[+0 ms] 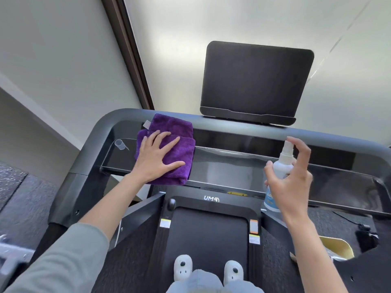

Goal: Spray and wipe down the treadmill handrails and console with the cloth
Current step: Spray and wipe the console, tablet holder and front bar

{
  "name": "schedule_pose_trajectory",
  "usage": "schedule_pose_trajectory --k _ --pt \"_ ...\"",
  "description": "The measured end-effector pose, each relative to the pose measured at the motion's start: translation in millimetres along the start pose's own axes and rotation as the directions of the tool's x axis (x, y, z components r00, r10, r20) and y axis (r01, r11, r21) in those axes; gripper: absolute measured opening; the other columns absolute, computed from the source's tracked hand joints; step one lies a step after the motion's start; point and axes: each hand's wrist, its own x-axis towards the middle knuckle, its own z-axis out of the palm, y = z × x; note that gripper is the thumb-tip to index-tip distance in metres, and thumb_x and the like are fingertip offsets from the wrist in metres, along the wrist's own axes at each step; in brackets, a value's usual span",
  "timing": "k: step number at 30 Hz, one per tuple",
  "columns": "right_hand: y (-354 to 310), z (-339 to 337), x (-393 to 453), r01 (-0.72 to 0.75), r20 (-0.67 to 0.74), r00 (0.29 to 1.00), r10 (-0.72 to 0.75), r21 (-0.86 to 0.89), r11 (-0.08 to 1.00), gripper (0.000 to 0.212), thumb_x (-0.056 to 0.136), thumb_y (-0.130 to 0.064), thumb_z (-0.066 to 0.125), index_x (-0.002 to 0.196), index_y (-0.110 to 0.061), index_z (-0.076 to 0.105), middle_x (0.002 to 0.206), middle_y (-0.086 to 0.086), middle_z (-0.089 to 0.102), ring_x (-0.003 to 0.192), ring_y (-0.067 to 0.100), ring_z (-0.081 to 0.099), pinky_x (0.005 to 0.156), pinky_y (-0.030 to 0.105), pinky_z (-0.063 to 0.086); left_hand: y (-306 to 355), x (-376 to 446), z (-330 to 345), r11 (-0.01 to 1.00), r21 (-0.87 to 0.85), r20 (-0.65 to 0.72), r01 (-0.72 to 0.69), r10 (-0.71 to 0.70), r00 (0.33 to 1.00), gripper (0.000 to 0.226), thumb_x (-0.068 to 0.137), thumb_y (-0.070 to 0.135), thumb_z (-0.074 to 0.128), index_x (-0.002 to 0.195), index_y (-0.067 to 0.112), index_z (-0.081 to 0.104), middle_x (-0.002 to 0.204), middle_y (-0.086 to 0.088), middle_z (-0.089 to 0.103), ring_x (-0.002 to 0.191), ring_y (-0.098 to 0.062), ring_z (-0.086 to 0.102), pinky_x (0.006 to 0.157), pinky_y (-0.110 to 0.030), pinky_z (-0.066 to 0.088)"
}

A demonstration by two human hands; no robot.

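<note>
Treadmill console fills the middle of my frame, a long glossy black shelf running from centre left to the right edge, with the grey handrail curving round its far side and down the left. I see the purple cloth, folded, lying on the left part of that shelf and riding up against the rail behind it. My left hand rests flat on the cloth with the fingers straight and spread, pressing it down, nothing gripped.

At centre right my right hand is wrapped round the white spray bottle, held upright above the front edge of the console. The index finger arches over the nozzle top; I cannot tell whether it is touching the cap. The bottle's label shows blue lower down, mostly hidden by the palm.

A small clear cup lies on its side at the far left end of the shelf, just beside the cloth but apart from it. A dark tablet screen stands on its holder above the rail, upper centre of the frame. Below, at bottom centre, the black running belt carries two white slippers with dark dots.
</note>
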Motion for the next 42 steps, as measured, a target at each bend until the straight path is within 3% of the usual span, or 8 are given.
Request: schedule_pose_trajectory --k 6,11,19,23,28,33,37,42 --pt "-7.3 1.7 -1.8 0.009 0.025 1.0 -0.009 0.011 1.0 0.061 0.09 -0.003 0.066 0.132 -0.036 0.037 0.074 0.011 0.059 0.056 0.035 0.064 0.057 0.051 0.057 7.4 5.0 8.3 0.991 0.067 -0.097 0.112 -0.105 0.99 0.086 0.071 0.084 0.03 0.136 0.033 0.052 0.128 0.005 0.055 0.118 -0.025 0.044 0.1 -0.044 0.029" --pt "-8.1 1.6 -9.9 0.002 0.021 1.0 -0.002 0.008 1.0 0.06 0.089 -0.001 0.065 0.132 -0.034 0.039 0.073 0.014 0.057 0.056 0.038 0.064 0.056 0.052 0.057 17.6 1.8 13.8 0.982 0.05 -0.201 0.182 -0.168 0.965 0.059 0.076 0.07 0.061 0.109 0.022 0.066 0.104 -0.001 0.067 0.106 -0.027 0.055 0.088 -0.043 0.034" --pt "-11.3 4.8 -10.4 0.015 0.006 1.0 -0.015 -0.003 1.0 0.063 0.088 -0.002 0.067 0.131 -0.037 0.038 0.074 0.012 0.059 0.056 0.036 0.064 0.056 0.043 0.057 35.6 20.2 15.6 0.769 -0.365 -0.422 0.525 -0.639 0.643 0.058 0.089 0.05 0.06 0.133 0.014 0.048 0.116 -0.014 0.054 0.107 -0.035 0.054 0.087 -0.049 0.039" --pt "-9.9 4.4 -9.8 0.013 -0.022 1.0 -0.013 0.002 1.0 0.062 0.088 -0.001 0.066 0.131 -0.036 0.04 0.071 0.011 0.059 0.054 0.036 0.064 0.059 0.032 0.054 45.3 41.8 21.8 0.733 -0.213 -0.335 0.646 -0.676 0.656 0.056 0.094 0.056 0.046 0.138 0.02 0.041 0.122 -0.013 0.053 0.11 -0.033 0.052 0.087 -0.045 0.037" --pt "-10.1 6.4 -11.7 0.004 0.034 0.999 -0.004 0.0 1.0 0.062 0.088 0.0 0.066 0.132 -0.034 0.039 0.071 0.014 0.059 0.054 0.037 0.064 0.057 0.039 0.054 63.1 33.2 30.6 0.899 -0.094 -0.356 0.428 -0.432 0.828 0.053 0.092 0.057 0.051 0.129 0.018 0.051 0.108 -0.01 0.06 0.102 -0.031 0.057 0.082 -0.042 0.039" --pt "-12.7 9.0 -4.3 0.044 0.056 0.998 -0.043 -0.019 0.999 0.062 0.088 -0.002 0.067 0.132 -0.033 0.038 0.07 0.014 0.059 0.055 0.035 0.064 0.058 0.043 0.056 21.5 28.6 19.3 0.724 -0.223 -0.41 0.653 -0.677 0.611 0.054 0.095 0.056 0.044 0.129 0.015 0.048 0.119 -0.015 0.055 0.107 -0.036 0.052 0.085 -0.046 0.035" --pt "-13.9 13.6 -4.4 0.054 0.065 0.997 -0.053 -0.018 0.998 0.061 0.088 0.001 0.066 0.131 -0.032 0.039 0.067 0.016 0.058 0.054 0.039 0.063 0.059 0.047 0.056 27.8 33.3 25.1 0.774 0.014 -0.356 0.633 -0.588 0.726 0.058 0.098 0.055 0.037 0.129 0.006 0.046 0.12 -0.02 0.054 0.105 -0.039 0.052 0.091 -0.048 0.036" --pt "-9.3 8.1 -7.6 0.035 0.087 0.996 -0.034 -0.008 0.999 0.062 0.088 0.001 0.066 0.131 -0.035 0.038 0.069 0.018 0.058 0.056 0.042 0.062 0.059 0.054 0.056 45.5 27.8 29.6 0.776 0.002 -0.342 0.631 -0.592 0.73 0.058 0.098 0.055 0.039 0.127 0.006 0.048 0.117 -0.02 0.055 0.099 -0.039 0.053 0.082 -0.047 0.038"
